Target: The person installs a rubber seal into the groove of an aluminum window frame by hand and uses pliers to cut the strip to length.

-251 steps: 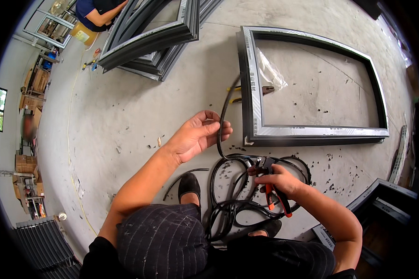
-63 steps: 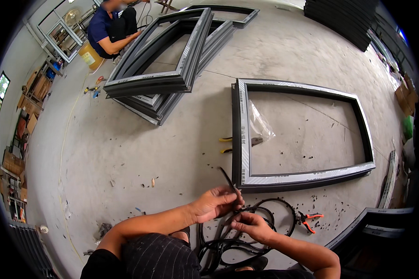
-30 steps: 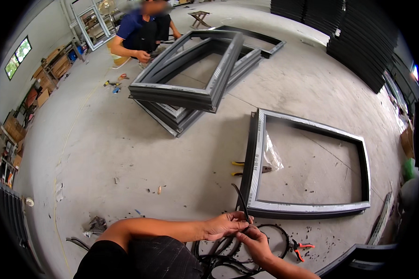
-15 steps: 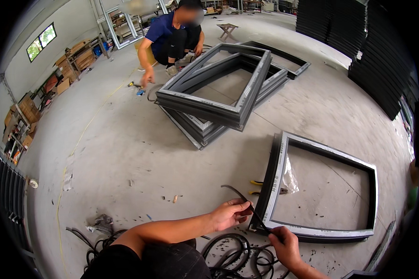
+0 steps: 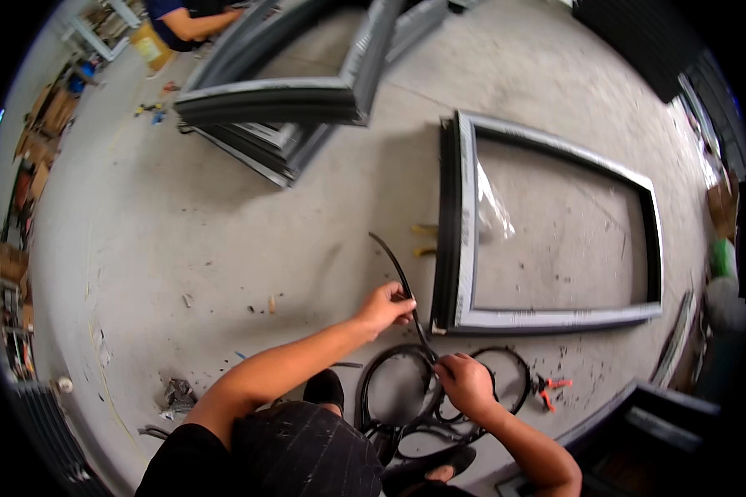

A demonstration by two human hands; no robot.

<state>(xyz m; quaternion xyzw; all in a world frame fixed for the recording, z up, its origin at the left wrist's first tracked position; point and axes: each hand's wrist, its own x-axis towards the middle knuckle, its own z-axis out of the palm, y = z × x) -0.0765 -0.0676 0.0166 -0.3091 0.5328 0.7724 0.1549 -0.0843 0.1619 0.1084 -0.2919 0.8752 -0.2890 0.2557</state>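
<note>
A black rubber strip (image 5: 396, 258) runs between my two hands, its free end curving up and away past my left fingers. My left hand (image 5: 385, 309) pinches it near that end. Lower and to the right, my right hand (image 5: 464, 381) is closed on the same strip. Below my hands, loops of black rubber strip (image 5: 361, 398) lie coiled on the floor around my feet. Just right of my left hand stands a dark window frame (image 5: 466, 248) with a grey, film-covered face, lying flat on the floor; neither hand touches it.
Stacked frames (image 5: 265, 95) lie at the far left, with a co-worker (image 5: 192, 25) beyond them. Yellow-handled pliers (image 5: 423, 240) show beside the nearer frame. Red-handled cutters (image 5: 549, 391) lie right of the coils. Another dark frame (image 5: 638, 422) fills the lower right.
My view has tilted down toward the floor, so the frames sit higher and the coils and my feet show. Both hands still hold the strip, which now hangs more steeply between them.
</note>
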